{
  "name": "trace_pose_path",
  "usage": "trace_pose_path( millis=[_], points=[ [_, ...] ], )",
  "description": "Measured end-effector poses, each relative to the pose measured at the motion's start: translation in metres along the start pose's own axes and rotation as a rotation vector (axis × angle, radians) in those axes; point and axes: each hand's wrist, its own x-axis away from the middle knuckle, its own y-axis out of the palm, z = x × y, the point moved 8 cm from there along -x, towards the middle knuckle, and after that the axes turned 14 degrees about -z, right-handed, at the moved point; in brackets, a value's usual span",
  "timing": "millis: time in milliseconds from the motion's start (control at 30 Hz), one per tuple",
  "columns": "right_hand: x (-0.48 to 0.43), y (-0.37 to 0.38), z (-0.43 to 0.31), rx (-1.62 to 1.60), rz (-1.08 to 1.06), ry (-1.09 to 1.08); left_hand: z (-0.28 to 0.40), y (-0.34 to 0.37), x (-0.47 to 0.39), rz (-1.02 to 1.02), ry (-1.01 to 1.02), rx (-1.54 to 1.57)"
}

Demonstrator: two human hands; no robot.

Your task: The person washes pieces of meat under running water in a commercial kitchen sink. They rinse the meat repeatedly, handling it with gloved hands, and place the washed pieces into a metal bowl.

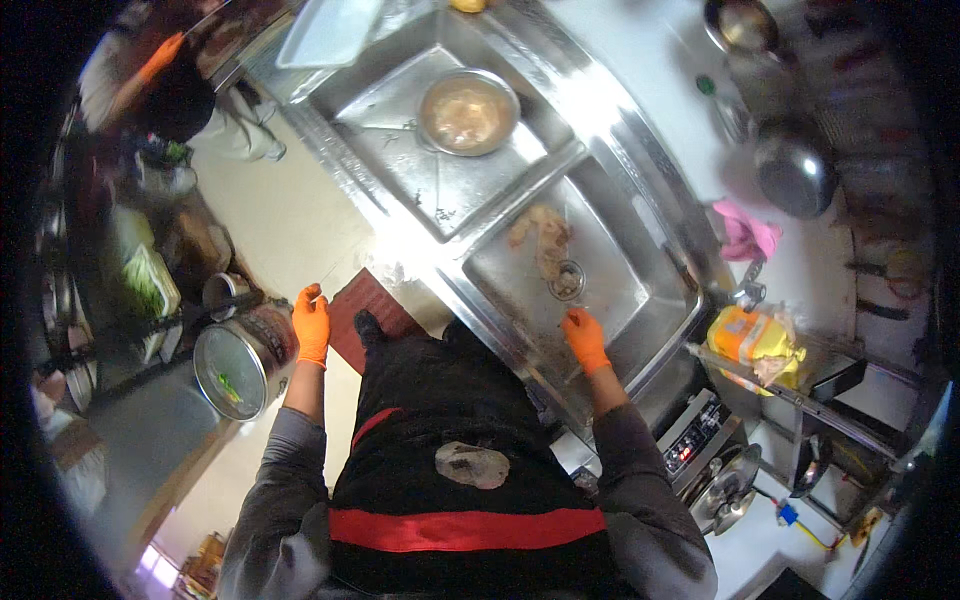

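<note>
My left hand (pixel 311 330), in an orange glove, is raised to the left of the sink over the floor. Its fingers are bent towards the thumb, and a faint thin line runs near the tips. Over the near part of the right basin (pixel 615 225) hangs my right hand (pixel 585 343), also gloved in orange, with fingers bunched. Whether it pinches something small is unclear. Just beyond it, pale raw meat pieces (pixel 553 244) lie beside the drain (pixel 567 281), which holds pale bits. A metal bowl (pixel 512 124) of cloudy liquid stands in the other basin (pixel 375 154).
A white tray (pixel 326 37) rests at the sink's far end. A yellow bag (pixel 750 341) and a pink cloth (pixel 746 231) are at right, near the tap (pixel 752 289). On the left stands a large metal pot (pixel 229 371). A co-worker's gloved hand (pixel 161 56) shows at upper left.
</note>
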Motion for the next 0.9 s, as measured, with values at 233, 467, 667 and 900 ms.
trace_pose_path(
  millis=[233,467,667,900],
  points=[
    [-0.096,0.030,0.026,0.093,0.069,0.119,0.143,0.087,0.017,-0.271,0.048,0.026],
    [-0.147,0.052,-0.012,0.446,0.164,0.113,0.171,0.113,0.069,-0.360,-0.025,-0.062],
    [-0.151,0.056,0.001,0.358,0.176,0.076,0.178,0.139,0.064,-0.439,-0.007,0.021],
    [-0.118,-0.003,-0.015,0.028,0.267,-0.148,0.247,0.227,0.036,-0.679,0.046,0.110]
  ],
)
